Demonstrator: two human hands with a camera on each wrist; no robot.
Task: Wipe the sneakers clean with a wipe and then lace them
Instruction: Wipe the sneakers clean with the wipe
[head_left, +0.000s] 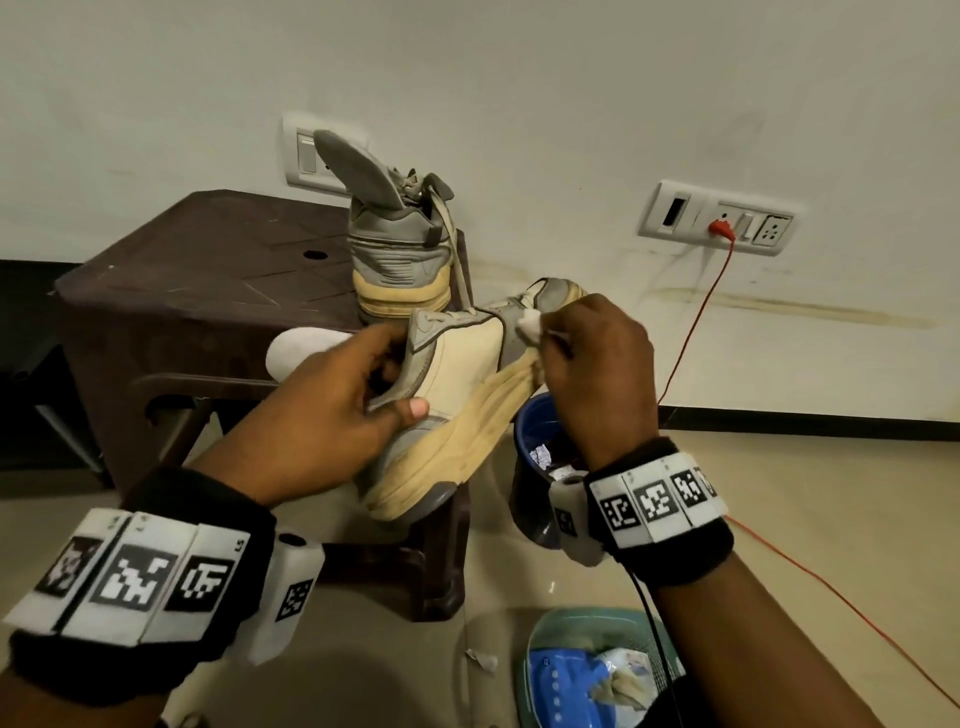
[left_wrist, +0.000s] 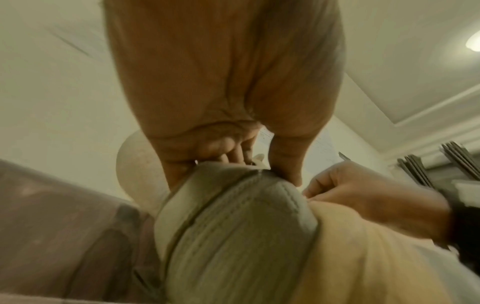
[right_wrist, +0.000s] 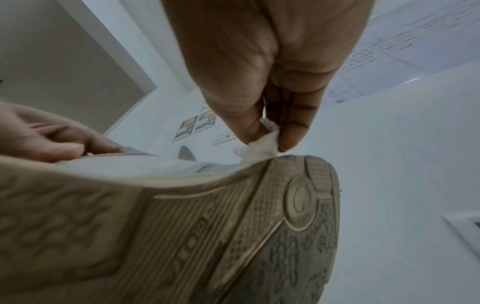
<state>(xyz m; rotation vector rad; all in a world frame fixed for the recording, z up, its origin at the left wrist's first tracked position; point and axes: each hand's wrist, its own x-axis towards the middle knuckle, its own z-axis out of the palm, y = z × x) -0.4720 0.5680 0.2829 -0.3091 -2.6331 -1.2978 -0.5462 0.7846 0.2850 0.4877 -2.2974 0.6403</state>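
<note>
My left hand (head_left: 358, 384) grips a grey and cream sneaker (head_left: 467, 369) by its collar, thumb on the outer side, holding it tilted toe-up above the stool. In the left wrist view the left hand (left_wrist: 233, 156) curls over the sneaker's heel (left_wrist: 233, 226). My right hand (head_left: 587, 353) pinches a small white wipe (head_left: 530, 326) against the grey toe side. In the right wrist view the wipe (right_wrist: 259, 146) sits between thumb and fingers of the right hand (right_wrist: 265, 131), just above the sneaker's sole (right_wrist: 246, 226). A second sneaker (head_left: 400, 244) stands heel-on atop the brown stool (head_left: 208, 270), laces hanging loose.
A blue bin (head_left: 540, 436) with crumpled scraps stands under my right wrist. A teal basket (head_left: 597, 670) with a blue wipe pack lies on the floor in front. A red cable (head_left: 691, 332) runs from the wall socket (head_left: 722, 218) to the floor. A white insole (head_left: 306, 348) lies on the stool.
</note>
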